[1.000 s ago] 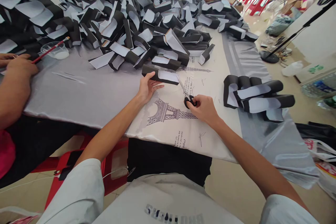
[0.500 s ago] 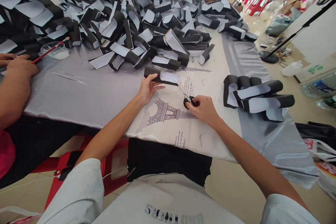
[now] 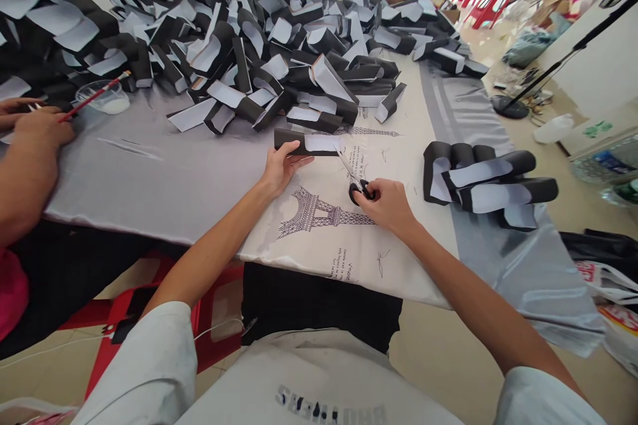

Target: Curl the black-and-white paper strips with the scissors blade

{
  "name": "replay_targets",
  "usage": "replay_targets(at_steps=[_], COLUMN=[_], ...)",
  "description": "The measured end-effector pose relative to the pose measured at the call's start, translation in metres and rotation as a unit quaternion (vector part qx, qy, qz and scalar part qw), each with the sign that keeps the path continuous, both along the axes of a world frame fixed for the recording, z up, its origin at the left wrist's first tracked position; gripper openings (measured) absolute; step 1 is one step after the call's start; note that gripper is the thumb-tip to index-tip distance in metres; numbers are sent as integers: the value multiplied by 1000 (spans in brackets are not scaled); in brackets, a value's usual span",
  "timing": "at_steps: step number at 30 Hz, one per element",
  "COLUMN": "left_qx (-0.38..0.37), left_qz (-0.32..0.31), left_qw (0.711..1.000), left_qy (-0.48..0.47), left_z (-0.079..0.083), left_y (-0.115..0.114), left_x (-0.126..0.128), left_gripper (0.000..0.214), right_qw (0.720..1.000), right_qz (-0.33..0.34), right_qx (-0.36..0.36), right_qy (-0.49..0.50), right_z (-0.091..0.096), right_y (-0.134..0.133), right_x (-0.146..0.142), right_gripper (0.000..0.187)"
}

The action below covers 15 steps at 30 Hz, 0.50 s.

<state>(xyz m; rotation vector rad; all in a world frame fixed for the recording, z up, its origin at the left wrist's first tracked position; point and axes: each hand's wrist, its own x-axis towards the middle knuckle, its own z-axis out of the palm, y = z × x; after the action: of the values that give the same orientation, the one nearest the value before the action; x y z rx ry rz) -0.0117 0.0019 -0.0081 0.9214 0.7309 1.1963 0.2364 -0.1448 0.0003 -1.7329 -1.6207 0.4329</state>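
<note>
A black-and-white paper strip [image 3: 304,141] is pinned to the Eiffel-print cloth [image 3: 299,259] on the desk by the left hand [image 3: 285,169], closed over it. Black-handled scissors [image 3: 359,190] are gripped by the nearly closed right hand [image 3: 389,206], apparently through the loops, their blades just beside the strip's end.

bright diffuse daylight | faint soft shadows | fisheye bend at edges | no blur
</note>
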Motion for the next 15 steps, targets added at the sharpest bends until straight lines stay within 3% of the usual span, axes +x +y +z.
replay_targets(at_steps=[15], left_qx=[14], left_qz=[-20], left_qw=[999], left_qy=[29], left_z=[-3], left_y=[0], left_x=[0], left_gripper=[41], right_qw=[1000], right_qz=[-20], right_qx=[2], right_qy=[-15], right_z=[-3], right_y=[5], right_x=[7], right_gripper=[43])
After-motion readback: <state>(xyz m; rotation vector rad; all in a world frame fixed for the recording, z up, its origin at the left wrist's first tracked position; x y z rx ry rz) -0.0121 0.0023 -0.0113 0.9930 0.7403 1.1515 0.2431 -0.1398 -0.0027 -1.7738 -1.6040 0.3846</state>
